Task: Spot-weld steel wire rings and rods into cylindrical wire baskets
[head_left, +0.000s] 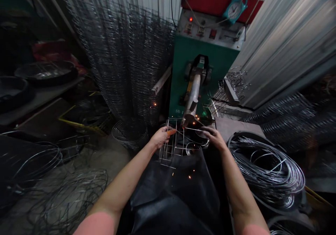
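Observation:
My left hand [159, 138] is closed on a small wire rack [168, 155], made of thin welded rods, in front of the green spot welder [181, 70]. Something orange covers its thumb or lies along it. My right hand [214, 137] pinches the outer end of a thin straight metal rod [193, 129]. The rod's inner end reaches the tip of the welder's metal electrode arm [193, 97], where an orange glow shows. Sparks fly around that tip and over the dark apron [175, 200] on my lap. The lower electrode is hard to make out.
Tall stacks of round wire baskets [118, 53] stand at the back left. A tub of wire rings [267, 168] sits on the right. Loose wire hoops [70, 196] lie on the left floor. A teal clock [234, 9] hangs on the welder's panel.

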Action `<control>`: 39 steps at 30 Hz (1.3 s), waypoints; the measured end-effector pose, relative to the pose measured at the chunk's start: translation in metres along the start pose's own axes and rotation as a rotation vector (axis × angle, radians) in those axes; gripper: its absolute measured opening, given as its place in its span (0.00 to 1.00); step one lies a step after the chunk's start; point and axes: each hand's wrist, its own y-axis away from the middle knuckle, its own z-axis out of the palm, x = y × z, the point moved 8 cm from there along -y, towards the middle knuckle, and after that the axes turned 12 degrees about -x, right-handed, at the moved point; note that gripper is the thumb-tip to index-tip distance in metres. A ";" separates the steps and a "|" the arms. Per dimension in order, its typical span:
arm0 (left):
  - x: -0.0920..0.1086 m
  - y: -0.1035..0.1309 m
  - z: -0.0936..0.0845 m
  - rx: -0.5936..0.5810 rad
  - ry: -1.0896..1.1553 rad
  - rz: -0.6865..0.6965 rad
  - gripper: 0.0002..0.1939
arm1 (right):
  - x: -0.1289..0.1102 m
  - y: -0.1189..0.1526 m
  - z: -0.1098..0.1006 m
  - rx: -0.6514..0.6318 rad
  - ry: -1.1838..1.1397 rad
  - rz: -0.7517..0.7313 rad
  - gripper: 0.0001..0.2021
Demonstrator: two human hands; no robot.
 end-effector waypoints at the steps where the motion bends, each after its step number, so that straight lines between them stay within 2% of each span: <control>1: 0.000 0.000 0.000 -0.001 0.000 -0.001 0.23 | 0.010 0.006 -0.010 0.013 -0.048 0.028 0.18; 3: 0.000 -0.001 -0.001 0.001 0.005 -0.004 0.23 | 0.031 0.025 -0.036 0.121 -0.088 0.098 0.19; 5: -0.001 -0.002 -0.001 0.011 0.005 -0.006 0.23 | 0.049 0.052 -0.059 0.296 -0.043 0.168 0.21; 7: -0.001 -0.001 -0.002 0.034 -0.001 0.007 0.23 | 0.061 0.082 -0.070 0.451 0.059 0.226 0.23; 9: 0.000 0.001 -0.003 0.079 -0.003 0.041 0.22 | 0.065 0.107 -0.069 0.554 0.170 0.256 0.24; 11: 0.003 0.004 -0.003 0.131 -0.008 0.091 0.21 | 0.066 0.122 -0.061 0.595 0.225 0.265 0.23; 14: 0.006 0.007 -0.003 0.170 -0.028 0.147 0.20 | 0.064 0.129 -0.049 0.626 0.191 0.295 0.20; 16: 0.007 0.008 -0.004 0.172 -0.028 0.156 0.20 | 0.054 0.123 -0.043 0.648 0.146 0.265 0.19; 18: 0.005 0.009 -0.005 0.161 -0.008 0.144 0.21 | 0.030 0.106 -0.035 0.608 0.143 0.156 0.16; 22: 0.001 0.009 -0.004 0.132 0.009 0.114 0.22 | -0.028 0.059 -0.003 0.351 0.247 -0.080 0.10; 25: 0.000 0.009 -0.002 0.121 -0.013 0.107 0.21 | -0.052 0.033 0.017 0.259 0.296 -0.154 0.08; 30: 0.000 0.008 -0.003 0.117 -0.035 0.081 0.20 | -0.055 0.014 0.031 0.179 0.355 -0.174 0.08; 39: 0.004 0.002 -0.002 0.077 0.042 0.092 0.22 | -0.054 0.008 0.028 0.131 0.340 -0.198 0.08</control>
